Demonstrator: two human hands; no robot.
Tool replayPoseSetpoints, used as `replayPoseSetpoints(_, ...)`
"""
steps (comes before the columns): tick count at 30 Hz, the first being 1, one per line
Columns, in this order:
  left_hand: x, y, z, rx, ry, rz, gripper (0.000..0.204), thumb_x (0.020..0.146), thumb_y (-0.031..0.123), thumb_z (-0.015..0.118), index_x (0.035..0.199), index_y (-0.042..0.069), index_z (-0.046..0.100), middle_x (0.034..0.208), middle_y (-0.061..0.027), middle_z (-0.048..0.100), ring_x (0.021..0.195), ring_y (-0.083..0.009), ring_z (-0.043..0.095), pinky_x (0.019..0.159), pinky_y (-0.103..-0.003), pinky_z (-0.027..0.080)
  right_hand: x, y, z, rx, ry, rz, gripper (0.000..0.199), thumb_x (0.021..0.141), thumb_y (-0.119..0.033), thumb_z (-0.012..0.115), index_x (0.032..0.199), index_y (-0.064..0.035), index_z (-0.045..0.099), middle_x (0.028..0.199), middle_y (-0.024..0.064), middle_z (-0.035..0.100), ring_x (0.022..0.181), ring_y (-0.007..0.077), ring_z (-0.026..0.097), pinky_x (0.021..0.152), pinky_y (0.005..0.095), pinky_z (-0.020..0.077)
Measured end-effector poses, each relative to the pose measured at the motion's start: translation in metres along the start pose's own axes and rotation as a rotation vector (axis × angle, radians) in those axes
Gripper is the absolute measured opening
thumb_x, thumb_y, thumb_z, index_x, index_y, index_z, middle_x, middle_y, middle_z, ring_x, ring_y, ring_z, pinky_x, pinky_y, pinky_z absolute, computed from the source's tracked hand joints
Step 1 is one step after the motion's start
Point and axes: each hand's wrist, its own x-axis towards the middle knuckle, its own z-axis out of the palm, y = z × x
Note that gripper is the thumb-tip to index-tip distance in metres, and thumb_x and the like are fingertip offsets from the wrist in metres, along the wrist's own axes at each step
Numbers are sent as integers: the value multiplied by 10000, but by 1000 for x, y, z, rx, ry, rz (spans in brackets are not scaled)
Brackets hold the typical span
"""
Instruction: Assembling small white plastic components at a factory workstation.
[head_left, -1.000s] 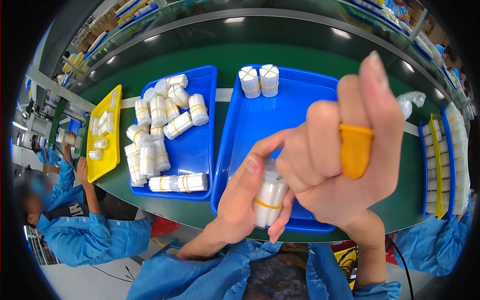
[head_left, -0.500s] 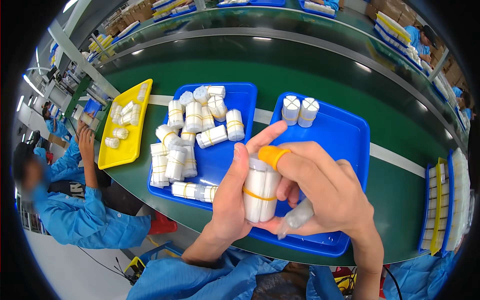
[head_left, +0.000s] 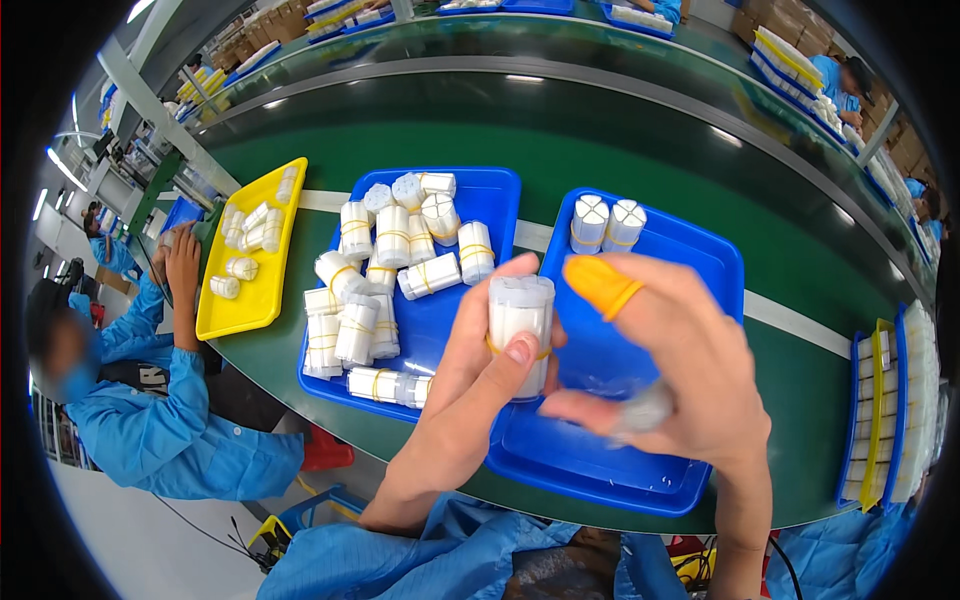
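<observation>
Upright in my left hand (head_left: 455, 410) is a white cylinder bundle (head_left: 522, 310) with a clear plastic end and a yellow rubber band, partly hidden by my thumb. The fingers are closed round it. My right hand (head_left: 680, 360), slightly blurred, hovers just right of the bundle, apart from it, with thumb and forefinger spread. An orange finger cot (head_left: 605, 287) covers its forefinger. A crumpled translucent piece (head_left: 645, 410) shows by its thumb; whether it is worn or held is unclear. Below lies a blue tray (head_left: 700, 310), where two similar bundles (head_left: 606, 222) stand at the far end.
Several banded white bundles (head_left: 392, 235) fill another blue tray (head_left: 505, 190) to the left. Beyond it sits a yellow tray (head_left: 225, 310) with smaller bundles, beside a seated co-worker (head_left: 180, 420) in blue. Loaded trays (head_left: 880, 410) stack at the right edge of the green table (head_left: 790, 400).
My right hand has moved off the bundle, and its thumb and forefinger have spread. My left thumb has come across the bundle's front, and the bundle sits slightly higher.
</observation>
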Motion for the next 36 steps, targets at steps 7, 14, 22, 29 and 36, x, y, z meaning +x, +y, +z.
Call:
replayPoseSetpoints(7, 6, -15, 4, -174, -22, 90, 639, 992, 394, 450, 1452, 29, 198, 1160, -160, 529, 1020, -213, 540, 892, -338, 431, 1, 26, -6, 624, -337, 295, 210, 831, -155, 748, 974, -27, 663, 862, 71, 670, 756, 137, 636, 612, 266, 472)
replayPoseSetpoints(14, 25, -25, 8, 536, 44, 488, 503, 1011, 356, 319, 1350, 21, 480, 1511, -169, 158, 1209, -270, 434, 1014, -348, 353, -9, 29, 29, 1175, -292, 577, 527, 800, -177, 798, 1241, -15, 560, 1126, 53, 622, 1022, 120, 576, 867, 278, 475)
replayPoseSetpoints(22, 42, 3, -35, 1478, 128, 305, 488, 864, 64, 577, 1330, -12, 451, 1331, -202, 466, 1142, -390, 537, 923, -440, 469, -9, 47, 34, 488, 67, 118, 553, 708, -27, 809, 1208, -14, 574, 1179, 117, 614, 1081, 236, 619, 917, 336, 492)
replayPoseSetpoints(29, 56, -29, -72, 1592, 43, 284, 251, 921, 211, 588, 1156, 124, 600, 1414, -217, 395, 1093, -396, 571, 883, -452, 495, -13, 34, -41, 90, -162, 347, 625, 736, -10, 756, 1284, -18, 455, 1186, 124, 571, 1097, 251, 572, 990, 308, 417)
replayPoseSetpoints(36, 55, -13, -42, 1434, 426, -36, 210, 959, 225, 557, 997, 19, 544, 726, -159, 637, 586, -351, 582, 594, -442, 468, -26, 50, -91, 153, -18, 695, 431, 781, -96, 715, 1147, -12, 504, 890, 95, 605, 789, 114, 570, 694, 256, 476)
